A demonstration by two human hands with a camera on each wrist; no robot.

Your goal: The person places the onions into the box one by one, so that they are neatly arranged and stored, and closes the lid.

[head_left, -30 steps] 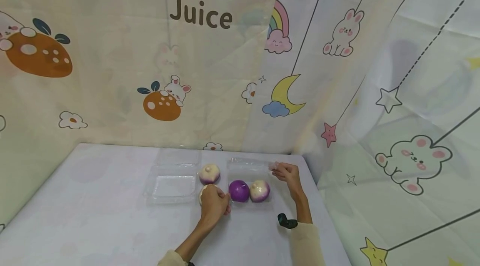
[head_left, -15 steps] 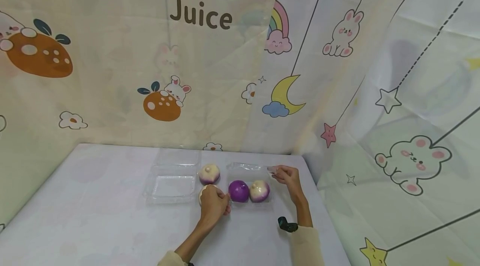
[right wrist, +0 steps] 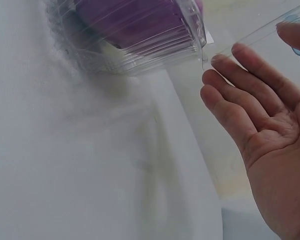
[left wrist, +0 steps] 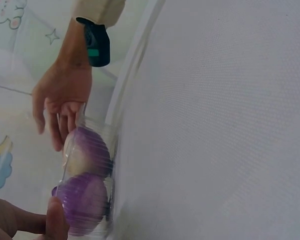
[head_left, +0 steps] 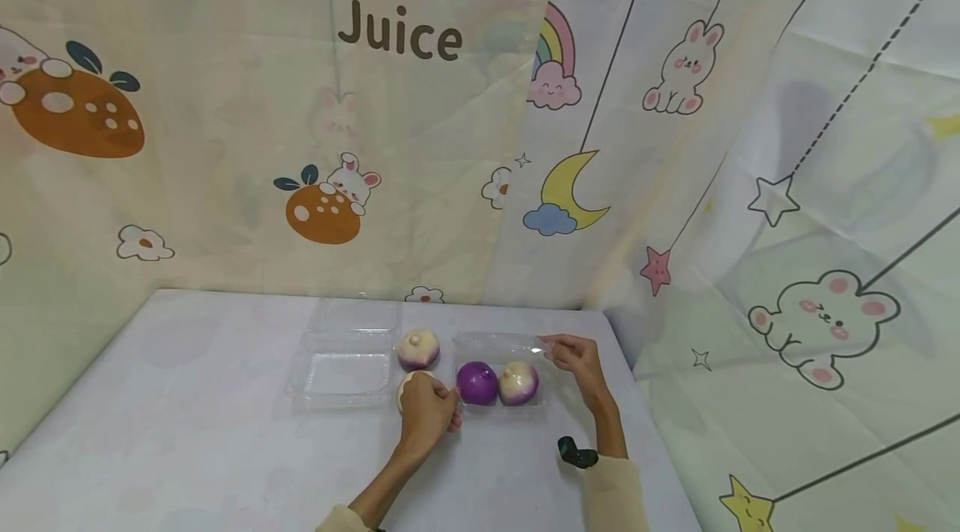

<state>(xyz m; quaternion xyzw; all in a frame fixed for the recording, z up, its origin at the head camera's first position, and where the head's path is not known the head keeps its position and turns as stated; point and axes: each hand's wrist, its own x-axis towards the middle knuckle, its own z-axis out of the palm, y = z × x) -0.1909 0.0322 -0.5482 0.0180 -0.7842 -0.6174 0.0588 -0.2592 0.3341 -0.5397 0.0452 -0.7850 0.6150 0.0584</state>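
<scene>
A clear plastic clamshell box [head_left: 542, 404] stands on the white table with two turnip-like vegetables inside. One shows its purple side [head_left: 477, 383]; the other is a white-and-purple turnip [head_left: 518, 383]. My left hand [head_left: 427, 414] pinches the box's left edge, thumb against the wall in the left wrist view. With thumb and fingertips, my right hand [head_left: 576, 358] holds the right corner of the raised clear lid [head_left: 495, 343]. The right wrist view has the lid's edge between thumb [right wrist: 293, 36] and extended fingers [right wrist: 244, 95].
Left of the box, a second clear clamshell box [head_left: 347, 378] lies open. Between the boxes sits a white-and-purple turnip [head_left: 418, 348], and another [head_left: 406, 392] is partly hidden behind my left hand. A patterned cloth wall [head_left: 225, 182] rises behind the table.
The lid has tilted down toward the vegetables, my right hand lowering with its corner. My left hand has stayed at the box's left edge.
</scene>
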